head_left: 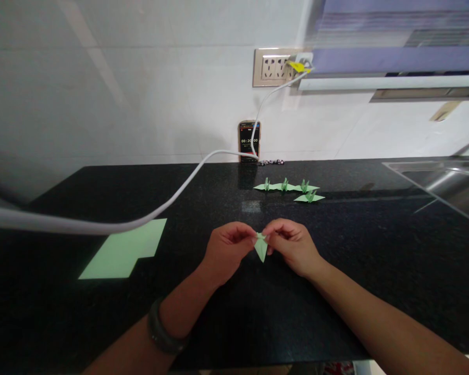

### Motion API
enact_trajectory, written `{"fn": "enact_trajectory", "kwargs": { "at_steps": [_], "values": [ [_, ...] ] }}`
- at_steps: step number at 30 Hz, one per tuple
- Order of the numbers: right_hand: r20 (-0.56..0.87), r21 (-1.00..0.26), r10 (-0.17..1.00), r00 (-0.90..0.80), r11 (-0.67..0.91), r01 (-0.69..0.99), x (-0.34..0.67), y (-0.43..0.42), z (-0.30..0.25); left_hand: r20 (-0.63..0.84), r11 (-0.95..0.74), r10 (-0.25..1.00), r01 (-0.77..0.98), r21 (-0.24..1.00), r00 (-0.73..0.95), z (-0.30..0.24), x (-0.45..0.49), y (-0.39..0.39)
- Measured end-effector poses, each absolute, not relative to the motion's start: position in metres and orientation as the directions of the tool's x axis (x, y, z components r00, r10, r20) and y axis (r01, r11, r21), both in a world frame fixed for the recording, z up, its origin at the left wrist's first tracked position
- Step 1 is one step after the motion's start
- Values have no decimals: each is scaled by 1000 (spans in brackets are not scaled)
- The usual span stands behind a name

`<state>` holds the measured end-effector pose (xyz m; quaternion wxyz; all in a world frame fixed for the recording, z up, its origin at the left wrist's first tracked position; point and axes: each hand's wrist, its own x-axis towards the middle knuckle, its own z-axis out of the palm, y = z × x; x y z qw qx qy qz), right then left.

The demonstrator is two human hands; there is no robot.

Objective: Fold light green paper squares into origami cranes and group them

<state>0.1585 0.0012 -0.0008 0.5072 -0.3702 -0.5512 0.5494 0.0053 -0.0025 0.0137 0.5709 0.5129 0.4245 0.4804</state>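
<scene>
Between my two hands is a small folded piece of pale green paper, its pointed end hanging downward. My left hand pinches its upper left side between thumb and forefinger. On the upper right side, the thumb and fingers of my right hand grip the same folded paper. My fingertips hide part of its top edge. Beyond my hands, several green folded-paper cranes stand on the dark countertop, most in a row with one in front at the right.
Flat green paper sheets lie at the left. A phone showing a timer leans on the wall. A white cable runs from the wall socket across the left foreground. A metal sink is at the right.
</scene>
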Motion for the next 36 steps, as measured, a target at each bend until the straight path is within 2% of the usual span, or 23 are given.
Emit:
{"fn": "enact_trajectory", "kwargs": {
  "at_steps": [5,8,11,15,18,21,25,32,36],
  "values": [
    [213,-972,953,-215,185,-147,160,1,1,-44,85,972,-172,981,229,12,4,-1],
    [276,-961,942,-190,264,-84,161,1,2,-114,188,951,-246,951,286,13,3,0],
    [378,-920,907,-184,390,32,163,1,3,-169,224,939,-162,961,300,15,3,-1],
    [472,-843,850,-234,513,162,164,0,4,-139,163,951,-67,984,275,16,4,-1],
    [406,-883,883,-237,445,149,164,-2,3,-85,97,964,-36,995,252,17,4,0],
    [317,-927,923,-217,350,137,163,-2,2,26,-43,974,72,996,223,17,2,-1],
    [343,-889,904,-255,400,224,162,1,2,164,-203,970,231,952,177,15,0,-1],
    [378,-872,890,-254,435,224,163,2,4,208,-227,973,274,935,95,13,-1,-1],
    [365,-889,895,-255,417,191,163,1,6,192,-216,975,279,936,111,14,-1,-1]
  ]
}}
